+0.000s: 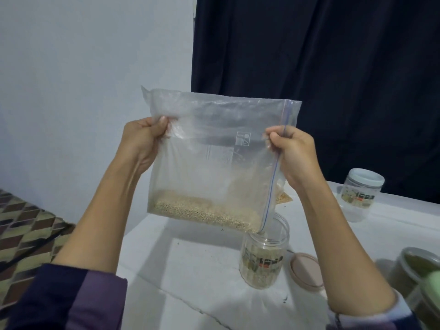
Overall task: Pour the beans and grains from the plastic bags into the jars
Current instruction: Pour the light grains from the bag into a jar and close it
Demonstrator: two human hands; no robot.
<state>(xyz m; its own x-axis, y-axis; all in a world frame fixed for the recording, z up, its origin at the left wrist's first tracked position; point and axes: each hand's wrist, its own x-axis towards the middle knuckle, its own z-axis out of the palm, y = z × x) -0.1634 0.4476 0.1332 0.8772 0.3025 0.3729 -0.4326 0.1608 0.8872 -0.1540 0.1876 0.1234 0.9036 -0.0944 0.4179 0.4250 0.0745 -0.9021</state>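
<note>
A clear zip bag (214, 148) hangs sideways above the table, its blue zip edge pointing right and down. Pale grains (207, 211) lie along its lower side and run toward the bottom right corner. That corner sits in the mouth of an open clear jar (264, 260), which holds some grains at its bottom. My left hand (142, 141) pinches the bag's left edge. My right hand (292, 153) grips the zip edge on the right.
A tan lid (307, 271) lies right of the open jar. A lidded jar (359, 194) stands at the back right, and a jar of green contents (414, 270) at the right edge. The white table (190, 270) ends at the left, beside patterned fabric (23, 234).
</note>
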